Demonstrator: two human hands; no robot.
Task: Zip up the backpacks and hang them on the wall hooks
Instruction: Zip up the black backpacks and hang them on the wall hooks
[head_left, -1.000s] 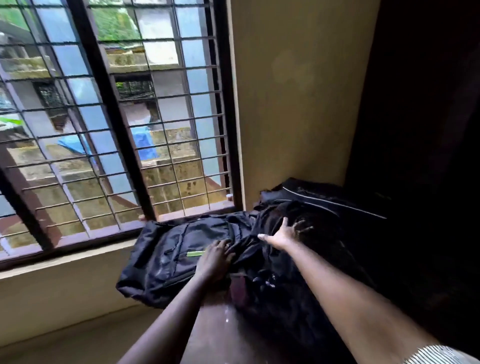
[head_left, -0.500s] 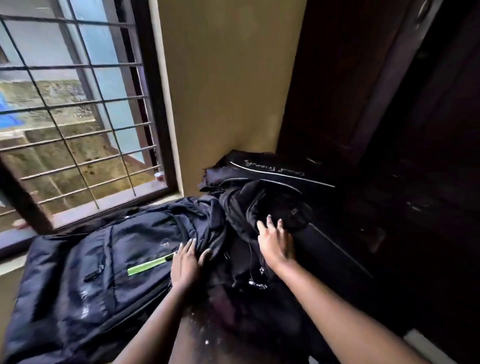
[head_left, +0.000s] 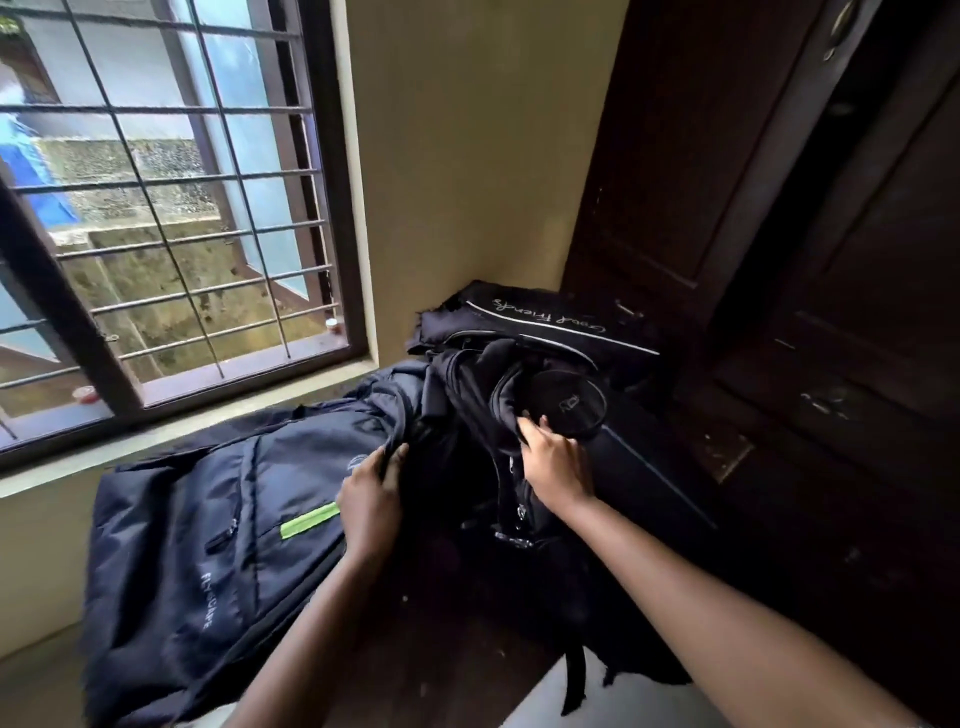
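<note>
Under the barred window (head_left: 156, 208) on the left, a big dark backpack (head_left: 208, 519) lies flat with a green strip (head_left: 310, 519) on its front. Just right of it sits a second black backpack (head_left: 498, 415), bunched up and open at the top. Farther back, by the yellow wall (head_left: 467, 156), lies a third black bag (head_left: 545, 325) with white writing. The left hand (head_left: 370, 501) grips a fold of cloth at the top edge of the big backpack. The right hand (head_left: 556, 467) has its fingers curled, pinching the edge of the middle backpack. A dark wooden cupboard (head_left: 779, 260) stands on the right.
</note>
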